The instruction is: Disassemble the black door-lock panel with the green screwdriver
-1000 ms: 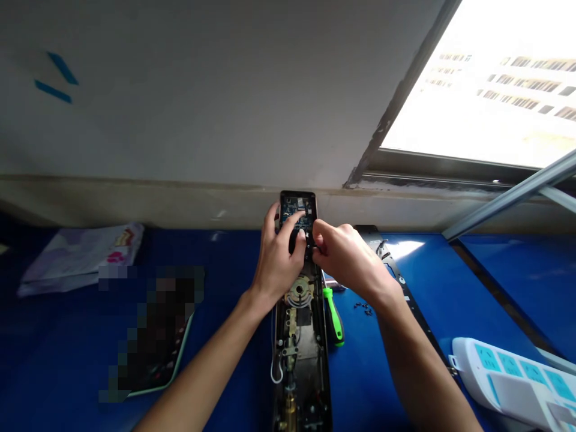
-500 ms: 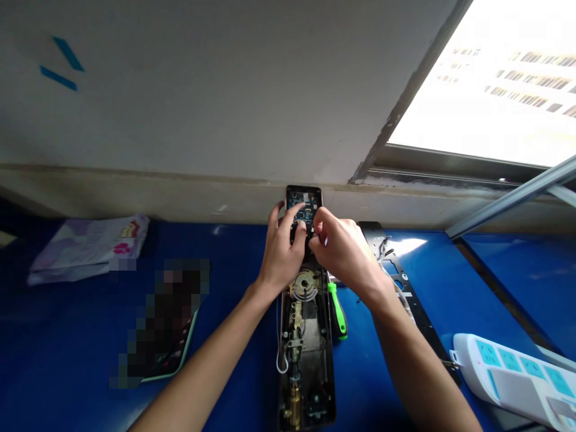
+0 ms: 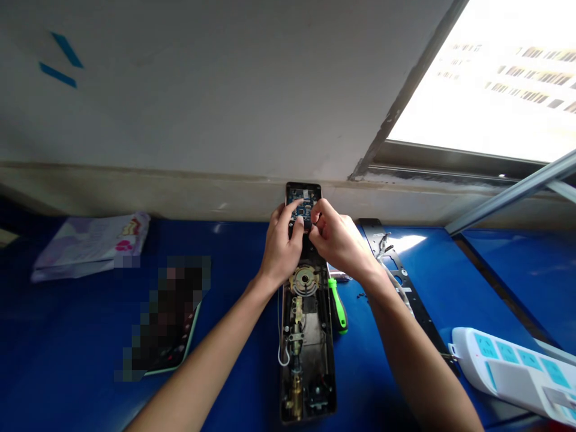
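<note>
Fingerwork at the circuit board [image 3: 301, 210] inside the door-lock housing [image 3: 317, 348] seems the current step, left hand [image 3: 283, 245] spread across it, right hand [image 3: 338, 237] curled at its edge, any pinch hidden, next likely needing steadiness.

A packet [image 3: 90, 243] lies left, a power strip [image 3: 517, 355] right; 2 blue strips [image 3: 67, 50] mark the wall [image 3: 216, 96].
</note>
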Tool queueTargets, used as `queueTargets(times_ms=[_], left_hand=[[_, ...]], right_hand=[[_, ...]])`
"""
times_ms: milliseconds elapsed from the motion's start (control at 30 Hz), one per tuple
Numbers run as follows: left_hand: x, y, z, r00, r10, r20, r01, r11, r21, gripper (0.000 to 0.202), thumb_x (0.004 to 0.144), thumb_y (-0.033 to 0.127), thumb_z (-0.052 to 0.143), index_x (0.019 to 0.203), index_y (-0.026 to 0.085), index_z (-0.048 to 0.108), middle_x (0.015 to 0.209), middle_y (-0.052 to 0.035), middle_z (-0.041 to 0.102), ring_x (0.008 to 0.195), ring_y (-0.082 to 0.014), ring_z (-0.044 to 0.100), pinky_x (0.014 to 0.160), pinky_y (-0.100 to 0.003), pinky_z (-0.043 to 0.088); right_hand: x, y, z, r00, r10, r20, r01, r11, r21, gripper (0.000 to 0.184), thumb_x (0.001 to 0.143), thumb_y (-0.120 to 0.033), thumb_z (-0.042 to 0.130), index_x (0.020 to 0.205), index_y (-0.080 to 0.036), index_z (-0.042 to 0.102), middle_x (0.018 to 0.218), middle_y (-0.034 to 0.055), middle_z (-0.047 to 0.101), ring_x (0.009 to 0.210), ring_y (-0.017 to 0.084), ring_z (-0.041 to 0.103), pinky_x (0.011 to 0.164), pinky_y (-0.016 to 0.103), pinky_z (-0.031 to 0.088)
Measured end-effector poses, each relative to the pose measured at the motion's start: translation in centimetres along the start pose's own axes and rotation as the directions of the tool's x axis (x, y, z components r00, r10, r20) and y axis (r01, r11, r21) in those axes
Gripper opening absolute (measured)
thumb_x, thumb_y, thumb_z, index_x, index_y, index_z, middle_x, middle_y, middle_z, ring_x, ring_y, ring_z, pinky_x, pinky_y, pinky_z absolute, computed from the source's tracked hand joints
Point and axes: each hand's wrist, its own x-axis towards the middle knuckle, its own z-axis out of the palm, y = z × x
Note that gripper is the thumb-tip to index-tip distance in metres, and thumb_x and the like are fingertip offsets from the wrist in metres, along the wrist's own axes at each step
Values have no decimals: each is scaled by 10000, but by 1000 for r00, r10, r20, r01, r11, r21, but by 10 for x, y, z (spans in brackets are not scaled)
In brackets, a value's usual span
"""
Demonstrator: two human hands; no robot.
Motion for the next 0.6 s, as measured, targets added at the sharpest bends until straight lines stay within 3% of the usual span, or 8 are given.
queueTargets(times_ms=[167,433,600], left_hand=[[1,1,0,999,24,-29,-24,1000,-11,324,1046,212,478,1336,247,617,1376,-109,671,1316,-232,613,1167,-483,474],[0,3,-1,998,52,-33,-53,998,-28,314,1045,217,509,1338,237,618,1386,-109,672,1318,-230,615,1169,-458,471],[0,4,0,998,49,-41,-51,998,-27,306,1045,240,520,1336,243,616,1382,-100,674,1312,-229,618,1163,-445,473]], right_hand=[[3,11,-5,995,-81,61,73,990,116,128,818,-106,501,815,-233,516,637,-60,515,568,98,445,594,221,360],[6,31,-1,990,-106,97,70,946,315,51,807,-185,537,843,-220,535,639,-75,506,516,72,518,556,194,426],[8,42,4,990,-111,91,68,919,388,118,803,-228,556,861,-189,652,674,-39,619,500,81,552,530,203,453]])
